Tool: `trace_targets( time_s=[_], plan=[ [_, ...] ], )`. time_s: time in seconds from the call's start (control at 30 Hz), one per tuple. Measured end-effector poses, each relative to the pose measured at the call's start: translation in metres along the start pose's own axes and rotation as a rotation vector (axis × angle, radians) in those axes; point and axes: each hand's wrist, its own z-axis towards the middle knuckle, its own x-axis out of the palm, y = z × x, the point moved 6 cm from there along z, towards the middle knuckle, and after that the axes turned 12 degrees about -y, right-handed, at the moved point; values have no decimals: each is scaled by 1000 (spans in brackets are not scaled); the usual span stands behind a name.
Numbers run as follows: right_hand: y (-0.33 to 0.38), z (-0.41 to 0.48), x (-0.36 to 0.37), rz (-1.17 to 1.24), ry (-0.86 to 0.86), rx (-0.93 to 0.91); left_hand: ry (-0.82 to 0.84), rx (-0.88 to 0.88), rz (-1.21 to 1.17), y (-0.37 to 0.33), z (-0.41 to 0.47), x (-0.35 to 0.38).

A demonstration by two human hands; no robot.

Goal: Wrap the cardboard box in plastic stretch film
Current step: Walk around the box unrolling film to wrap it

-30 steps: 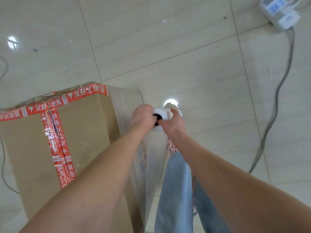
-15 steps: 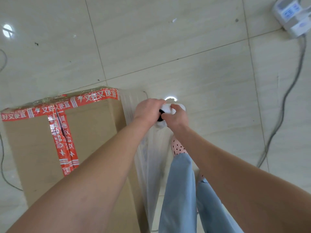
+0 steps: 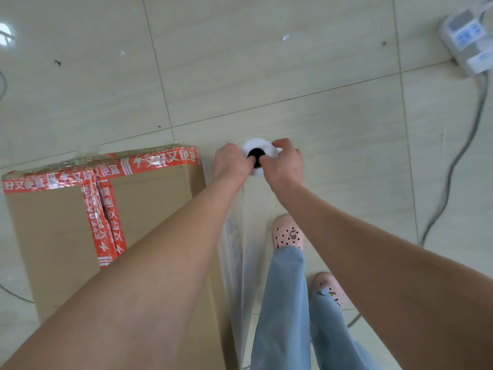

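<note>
Stepping forward beside the brown cardboard box (image 3: 149, 198) on the tiled floor, the person brings the white stretch-film roll with a black core (image 3: 260, 150) level with its far right corner. The left hand (image 3: 231, 162) and right hand (image 3: 282, 166), close together, clamp the roll's top end. The clear film (image 3: 234, 249) lines the box's right side, so the corner turn looks next.

One wide-angle camera, worn on the head, looks steeply down from standing height. The pale glossy tiled floor (image 3: 293, 76) fills the background, with the brown tape-sealed cardboard box (image 3: 53, 236) close at lower left.
</note>
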Motion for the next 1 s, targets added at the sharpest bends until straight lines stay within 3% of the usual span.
trace_targets(
  time_s=[0.07, 0.23, 0.33, 0.47, 0.8, 0.9, 1.0],
  plan=[
    [16, 9, 0, -56, 27, -54, -19, 71, 54, -6, 3, -7],
    [22, 17, -4, -139, 77, -75, -66, 570, 313, -53, -1, -14],
    [25, 21, -9, -121, 70, -85, -70, 641, 421, -68, 1, -12],
    [38, 30, -12, -225, 103, -162, -79, 537, 387, -72, 11, -14],
    [73, 48, 5, -170, 171, -101, -41, -63, -23, -35, 53, -40],
    [86, 52, 16, -146, 214, -91, -12, -51, 28, -33, 61, -45],
    [90, 55, 21, -147, 221, -76, -42, 155, 183, -50, 65, -49]
  ],
)
